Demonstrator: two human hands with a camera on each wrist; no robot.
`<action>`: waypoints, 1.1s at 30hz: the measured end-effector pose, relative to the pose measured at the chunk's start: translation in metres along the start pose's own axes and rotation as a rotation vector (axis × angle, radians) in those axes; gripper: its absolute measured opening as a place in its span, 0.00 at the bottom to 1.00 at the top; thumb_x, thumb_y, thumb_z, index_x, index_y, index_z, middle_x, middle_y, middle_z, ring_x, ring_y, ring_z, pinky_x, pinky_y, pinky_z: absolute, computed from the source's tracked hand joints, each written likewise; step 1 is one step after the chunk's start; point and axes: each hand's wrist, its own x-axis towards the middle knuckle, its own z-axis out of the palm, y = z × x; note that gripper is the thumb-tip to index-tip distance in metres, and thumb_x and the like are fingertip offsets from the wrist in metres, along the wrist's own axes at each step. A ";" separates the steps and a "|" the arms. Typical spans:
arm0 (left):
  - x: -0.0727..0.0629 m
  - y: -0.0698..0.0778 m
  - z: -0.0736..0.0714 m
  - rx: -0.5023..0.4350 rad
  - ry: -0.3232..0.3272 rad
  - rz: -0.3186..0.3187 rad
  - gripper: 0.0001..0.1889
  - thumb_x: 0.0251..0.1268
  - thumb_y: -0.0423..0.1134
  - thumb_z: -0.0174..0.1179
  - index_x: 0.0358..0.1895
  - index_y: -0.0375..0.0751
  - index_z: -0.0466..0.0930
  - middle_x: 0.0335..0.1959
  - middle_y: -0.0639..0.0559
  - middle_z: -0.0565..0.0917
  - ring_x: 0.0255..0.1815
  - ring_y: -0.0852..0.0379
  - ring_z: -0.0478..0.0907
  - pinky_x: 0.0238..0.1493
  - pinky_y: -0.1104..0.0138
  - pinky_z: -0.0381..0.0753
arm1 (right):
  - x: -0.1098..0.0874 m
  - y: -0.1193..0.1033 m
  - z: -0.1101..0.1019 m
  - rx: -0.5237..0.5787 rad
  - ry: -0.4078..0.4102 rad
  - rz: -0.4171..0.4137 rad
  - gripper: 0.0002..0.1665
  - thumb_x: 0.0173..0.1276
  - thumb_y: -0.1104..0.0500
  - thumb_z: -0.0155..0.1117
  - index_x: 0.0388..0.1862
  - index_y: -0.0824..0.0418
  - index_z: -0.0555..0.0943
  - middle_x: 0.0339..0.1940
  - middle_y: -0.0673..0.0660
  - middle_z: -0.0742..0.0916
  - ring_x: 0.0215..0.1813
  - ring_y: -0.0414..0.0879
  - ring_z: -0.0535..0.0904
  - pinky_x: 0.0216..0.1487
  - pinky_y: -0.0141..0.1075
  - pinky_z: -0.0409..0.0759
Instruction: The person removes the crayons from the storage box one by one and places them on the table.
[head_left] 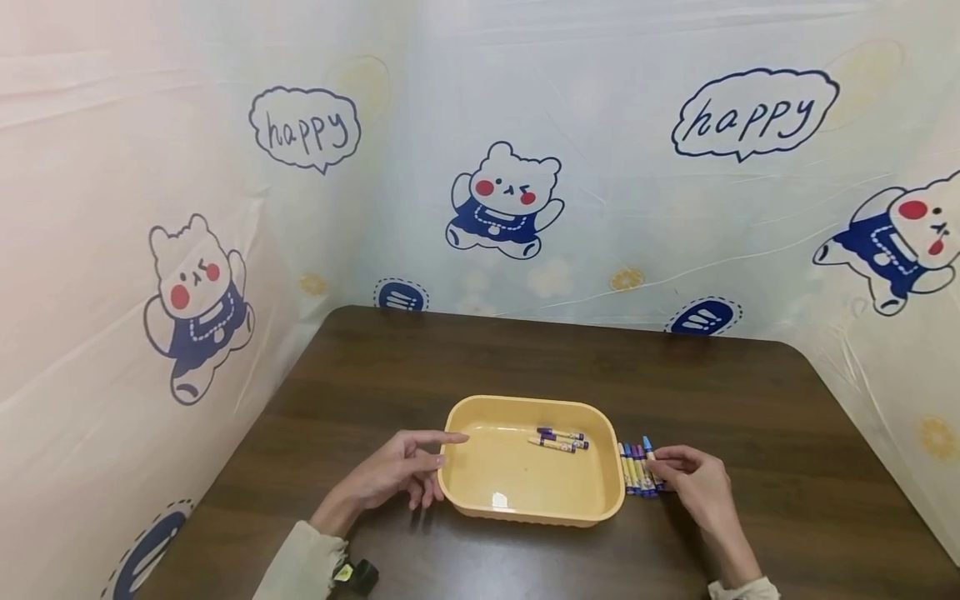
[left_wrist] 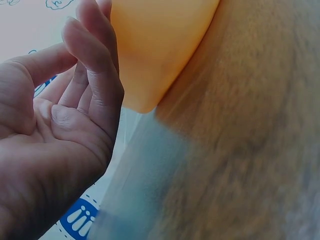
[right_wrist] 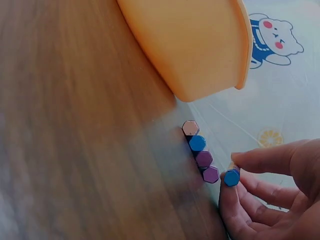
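Observation:
A yellow plastic bin [head_left: 525,507] stands on the table, with several crayons [head_left: 558,440] lying in its far right part. At the bin's left end is my left hand [head_left: 401,468], its index finger straight over the rim and its thumb by the edge. The other fingers hang loosely bent beside the outer wall. Right of the bin, several crayons [right_wrist: 198,143] lie side by side in a row, with pink, blue and purple ends. My right hand [head_left: 697,483] pinches a blue crayon [right_wrist: 231,177] between thumb and fingers at the row's right end, slightly raised in the right wrist view.
The dark brown wooden table [head_left: 420,358] has rounded far corners. A pale printed curtain [head_left: 600,233] with bear figures surrounds its back and sides. A black band with a small device [head_left: 362,577] sits by the left sleeve.

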 end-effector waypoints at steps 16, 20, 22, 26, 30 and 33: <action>0.000 -0.001 0.000 -0.003 0.008 -0.011 0.25 0.77 0.31 0.49 0.73 0.29 0.61 0.26 0.45 0.87 0.19 0.57 0.81 0.18 0.71 0.78 | -0.004 0.002 -0.001 -0.112 0.003 -0.008 0.19 0.61 0.54 0.75 0.47 0.64 0.87 0.36 0.54 0.90 0.34 0.34 0.82 0.32 0.28 0.78; 0.001 0.000 0.000 0.005 0.013 -0.012 0.25 0.77 0.32 0.50 0.73 0.30 0.62 0.26 0.45 0.87 0.19 0.57 0.81 0.18 0.71 0.78 | -0.004 0.002 -0.002 -0.129 0.013 -0.039 0.16 0.62 0.57 0.74 0.46 0.64 0.87 0.37 0.55 0.90 0.35 0.34 0.81 0.32 0.28 0.77; 0.001 0.001 0.000 0.010 0.012 -0.008 0.25 0.77 0.31 0.50 0.73 0.29 0.62 0.26 0.44 0.86 0.19 0.56 0.80 0.18 0.71 0.78 | -0.004 0.002 -0.003 -0.145 0.020 -0.055 0.15 0.62 0.58 0.74 0.46 0.63 0.87 0.37 0.55 0.90 0.35 0.34 0.82 0.32 0.28 0.76; 0.001 0.002 0.000 0.016 0.005 0.011 0.24 0.77 0.29 0.48 0.73 0.28 0.62 0.26 0.44 0.86 0.19 0.56 0.80 0.18 0.71 0.78 | -0.004 0.002 -0.003 -0.174 0.025 -0.068 0.15 0.62 0.58 0.74 0.46 0.63 0.87 0.37 0.55 0.90 0.35 0.34 0.82 0.33 0.28 0.75; 0.000 0.003 0.001 0.010 0.001 0.019 0.24 0.77 0.28 0.48 0.73 0.29 0.62 0.27 0.43 0.86 0.19 0.57 0.80 0.18 0.71 0.78 | -0.004 0.002 -0.003 -0.195 0.025 -0.068 0.14 0.63 0.58 0.73 0.46 0.62 0.87 0.37 0.55 0.90 0.35 0.35 0.82 0.34 0.27 0.74; -0.001 0.002 0.001 0.004 -0.001 0.014 0.24 0.76 0.28 0.49 0.73 0.29 0.62 0.27 0.43 0.86 0.19 0.57 0.80 0.18 0.71 0.78 | -0.005 0.003 -0.003 -0.199 0.026 -0.069 0.14 0.62 0.58 0.73 0.45 0.63 0.87 0.37 0.55 0.90 0.35 0.35 0.82 0.34 0.27 0.74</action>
